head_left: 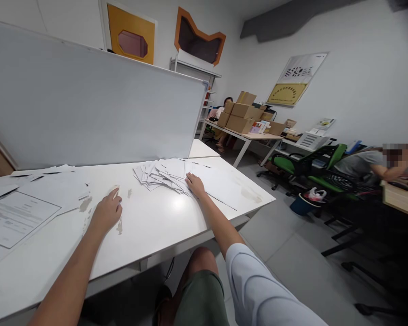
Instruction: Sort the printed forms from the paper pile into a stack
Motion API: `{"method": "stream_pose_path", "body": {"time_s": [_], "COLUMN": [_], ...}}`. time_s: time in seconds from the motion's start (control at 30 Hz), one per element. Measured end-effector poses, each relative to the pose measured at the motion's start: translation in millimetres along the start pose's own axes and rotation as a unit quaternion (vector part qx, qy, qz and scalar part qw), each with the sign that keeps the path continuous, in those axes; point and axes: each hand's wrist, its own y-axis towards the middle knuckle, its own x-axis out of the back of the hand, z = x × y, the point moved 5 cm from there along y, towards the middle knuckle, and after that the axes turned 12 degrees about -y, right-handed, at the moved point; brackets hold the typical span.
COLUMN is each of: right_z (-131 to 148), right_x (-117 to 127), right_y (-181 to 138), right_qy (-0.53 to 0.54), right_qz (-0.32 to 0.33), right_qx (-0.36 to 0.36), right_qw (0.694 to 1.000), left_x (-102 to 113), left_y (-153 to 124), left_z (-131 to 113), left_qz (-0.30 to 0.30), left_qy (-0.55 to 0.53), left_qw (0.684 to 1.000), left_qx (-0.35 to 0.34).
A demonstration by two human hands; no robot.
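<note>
My left hand point(107, 209) rests on the white table point(149, 226), left of the middle, with its index finger stretched forward and the other fingers partly bent. Greyish worn patches point(85, 204) mark the tabletop around it. I see nothing clearly held in that hand. My right hand point(195, 184) lies with fingers extended on the right edge of a loose, fanned pile of white paper slips point(161, 175). Beneath and right of this hand, larger white sheets point(217, 185) are spread out. Part of the pile is hidden under my fingers.
A whiteboard point(98, 108) stands along the table's back edge. Printed sheets point(20, 217) lie at the left. Cardboard boxes point(240, 117) are stacked on a farther table. At the right are green chairs point(292, 165), a blue bin point(305, 203) and a seated person point(357, 165).
</note>
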Motion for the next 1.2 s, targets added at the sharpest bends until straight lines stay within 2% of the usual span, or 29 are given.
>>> {"method": "stream_pose_path", "body": {"time_s": [0.23, 0.33, 0.53, 0.67, 0.93, 1.2], "right_z": [0, -3, -13, -18, -19, -15], "right_x": [4, 3, 0, -2, -4, -4], "right_y": [-6, -11, -16, -16, -15, -19], "right_qy": [-0.015, -0.015, -0.021, -0.019, -0.012, -0.036], "right_qz": [-0.031, -0.033, -0.084, -0.082, -0.087, -0.086], "right_qx": [-0.001, 0.001, 0.025, 0.021, 0.003, 0.014], "right_qw": [0.999, 0.999, 0.996, 0.996, 0.996, 0.996], "left_x": [-2, -1, 0, 0, 4, 7], "left_y": [-1, -3, -3, -3, -7, -8], "left_z": [-1, -7, -15, -17, -21, -25], "left_qz": [-0.007, 0.004, 0.035, 0.038, 0.006, -0.012], "left_qy": [-0.015, -0.015, -0.029, -0.048, -0.054, -0.077], "left_qw": [1.0, 1.0, 0.998, 0.997, 0.997, 0.996], "left_qx": [-0.003, 0.008, 0.034, 0.042, 0.048, 0.048]}}
